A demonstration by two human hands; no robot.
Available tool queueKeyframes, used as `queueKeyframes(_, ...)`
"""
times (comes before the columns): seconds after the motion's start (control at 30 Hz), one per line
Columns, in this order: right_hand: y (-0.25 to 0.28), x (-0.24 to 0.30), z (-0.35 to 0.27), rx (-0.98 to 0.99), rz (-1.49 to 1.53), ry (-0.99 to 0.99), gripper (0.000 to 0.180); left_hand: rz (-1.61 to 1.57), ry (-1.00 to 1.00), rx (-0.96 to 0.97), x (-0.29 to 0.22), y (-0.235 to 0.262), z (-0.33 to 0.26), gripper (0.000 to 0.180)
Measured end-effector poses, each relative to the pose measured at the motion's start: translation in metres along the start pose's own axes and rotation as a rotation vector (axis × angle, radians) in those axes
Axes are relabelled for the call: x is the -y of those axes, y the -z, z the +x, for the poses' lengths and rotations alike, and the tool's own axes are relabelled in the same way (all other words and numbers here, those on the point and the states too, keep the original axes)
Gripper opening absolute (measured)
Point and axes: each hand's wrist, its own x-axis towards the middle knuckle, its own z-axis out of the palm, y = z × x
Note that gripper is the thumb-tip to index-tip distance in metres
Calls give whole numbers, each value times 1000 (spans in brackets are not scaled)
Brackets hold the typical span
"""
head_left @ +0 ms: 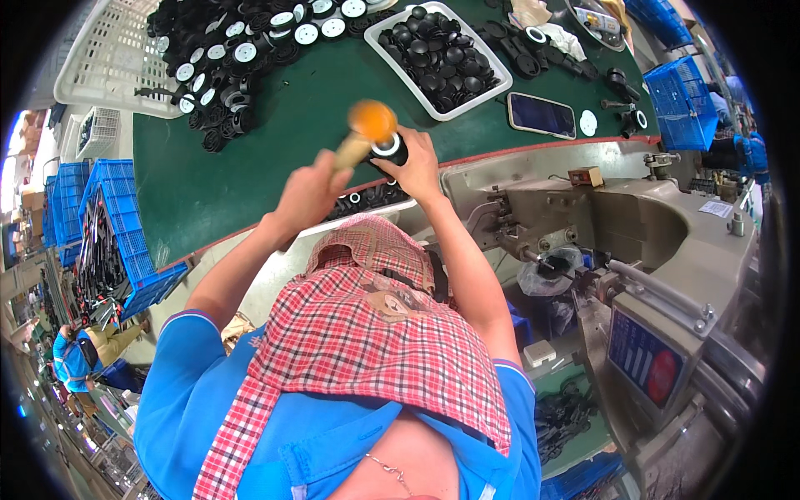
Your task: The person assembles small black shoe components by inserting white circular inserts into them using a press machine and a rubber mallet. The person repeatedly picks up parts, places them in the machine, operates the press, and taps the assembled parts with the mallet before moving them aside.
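Note:
My left hand (310,198) is closed round the pale handle of a mallet (372,122) whose orange head is blurred. The mallet's head hovers at, or touches, the top of a black plastic wheel part with a white ring (387,148); I cannot tell which. My right hand (417,166) grips that part from the right, thumb and fingers round its side, near the table's front edge. Just below my hands, a tray of similar black parts with white rings (367,200) is partly hidden by my arms and the checked apron.
On the green table (217,187) lie a heap of black parts with white discs (246,52), a white tray of black caps (439,60) and a phone (541,115). A metal machine (642,208) stands close at right. Blue crates (679,100) flank both sides.

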Motion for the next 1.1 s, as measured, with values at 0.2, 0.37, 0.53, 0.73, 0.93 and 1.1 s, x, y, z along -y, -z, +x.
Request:
queueKeyframes(0.2, 2, -1, 2, -8, -9, 25, 60, -182, -63, -53, -23, 25, -11, 32)
queueKeyframes(0.37, 1, -1, 6, -7, -36, 7, 60, 44, -82, 23, 30, -15, 7, 34)
queueKeyframes(0.53, 8, 5, -11, 52, 49, -120, 57, 164, 2, -220, 39, -11, 56, 35)
queueKeyframes(0.73, 49, 0, -95, 465, 416, -733, 49, 344, -224, -329, 86, -44, 88, 32)
queueKeyframes(0.93, -24, -31, -145, 164, 599, -975, 61, 329, -193, -242, 79, -40, 97, 31)
queueKeyframes(1.1, 41, -9, -205, -40, 199, -672, 52, 405, -360, -287, 102, -41, 107, 44)
